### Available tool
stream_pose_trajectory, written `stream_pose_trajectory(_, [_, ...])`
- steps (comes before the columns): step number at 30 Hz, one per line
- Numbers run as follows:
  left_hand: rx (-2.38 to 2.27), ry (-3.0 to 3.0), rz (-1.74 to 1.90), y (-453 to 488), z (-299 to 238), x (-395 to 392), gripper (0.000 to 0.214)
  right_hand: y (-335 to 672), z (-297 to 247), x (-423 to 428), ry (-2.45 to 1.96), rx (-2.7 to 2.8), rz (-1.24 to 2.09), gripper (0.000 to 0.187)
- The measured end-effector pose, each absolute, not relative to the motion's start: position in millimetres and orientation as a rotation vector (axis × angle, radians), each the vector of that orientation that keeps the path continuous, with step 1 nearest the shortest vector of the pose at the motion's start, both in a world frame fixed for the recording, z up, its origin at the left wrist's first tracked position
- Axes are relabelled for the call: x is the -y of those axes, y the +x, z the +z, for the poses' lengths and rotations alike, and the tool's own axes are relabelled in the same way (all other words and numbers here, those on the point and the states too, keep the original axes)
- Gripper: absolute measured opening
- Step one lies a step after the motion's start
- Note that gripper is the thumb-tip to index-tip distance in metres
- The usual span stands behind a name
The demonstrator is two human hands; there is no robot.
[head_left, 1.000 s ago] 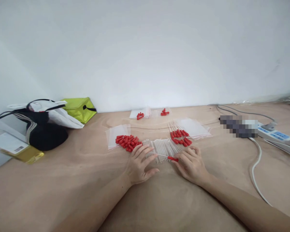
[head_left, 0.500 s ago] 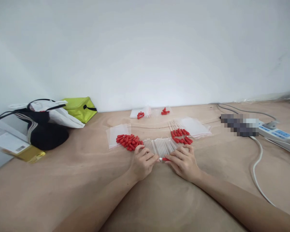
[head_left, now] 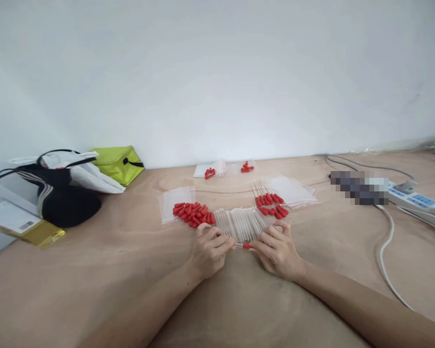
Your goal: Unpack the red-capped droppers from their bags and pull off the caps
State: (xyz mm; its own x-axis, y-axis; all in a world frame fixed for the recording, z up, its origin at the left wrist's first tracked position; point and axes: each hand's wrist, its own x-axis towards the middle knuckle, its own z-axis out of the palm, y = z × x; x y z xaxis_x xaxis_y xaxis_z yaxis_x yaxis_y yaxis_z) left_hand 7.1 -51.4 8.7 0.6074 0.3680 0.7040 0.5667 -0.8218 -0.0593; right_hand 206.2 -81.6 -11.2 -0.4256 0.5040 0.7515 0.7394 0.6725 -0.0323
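Note:
My left hand (head_left: 210, 251) is closed in a pinch on a thin clear dropper tube (head_left: 239, 245). Its right end meets a red rubber bulb (head_left: 246, 246), pinched between the fingers of my right hand (head_left: 280, 251). How far the tube sits inside the bulb cannot be made out. Just beyond both hands lies a row of clear tubes (head_left: 241, 222), side by side. A heap of red bulbs (head_left: 192, 212) is beyond my left hand. Droppers with red bulbs fitted (head_left: 270, 199) lie beyond my right hand, their thin stems pointing away.
Clear zip bags lie at the left (head_left: 166, 200) and right (head_left: 292, 190). Small bags with red bulbs (head_left: 210, 172) rest near the wall. A dark cap (head_left: 72, 205), a lime-green bag (head_left: 118, 164) and a gold box (head_left: 43, 234) stand left; a power strip (head_left: 413, 195) with cables lies right.
Both hands have shifted slightly toward me, carrying the tube and the red bulb away from the row. The grips look much the same.

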Motion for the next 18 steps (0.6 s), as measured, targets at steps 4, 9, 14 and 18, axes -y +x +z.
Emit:
stream_pose_trajectory(4, [0.817, -2.513, -1.066, -8.7, 10.7, 47.5, 0.017, 219.4, -10.3, 85.0, -1.017, 2.091, -0.371, 0.016])
stream_pose_trajectory(9, [0.987, -2.449, -1.116, -30.3, 4.5, 37.0, 0.013, 240.5, -11.7, 76.2, -1.123, 1.915, -0.226, 0.017])
stream_pose_trajectory(14, [1.100, -2.494, -1.076, -26.8, -6.3, 31.7, 0.032, 250.3, -17.8, 55.2, -1.156, 1.682, -0.051, 0.028])
stream_pose_trajectory(18, [1.088, -2.433, -1.126, -22.3, -6.6, 24.8, 0.033, 267.8, -19.5, 45.8, -1.366, 1.547, -0.055, 0.027])
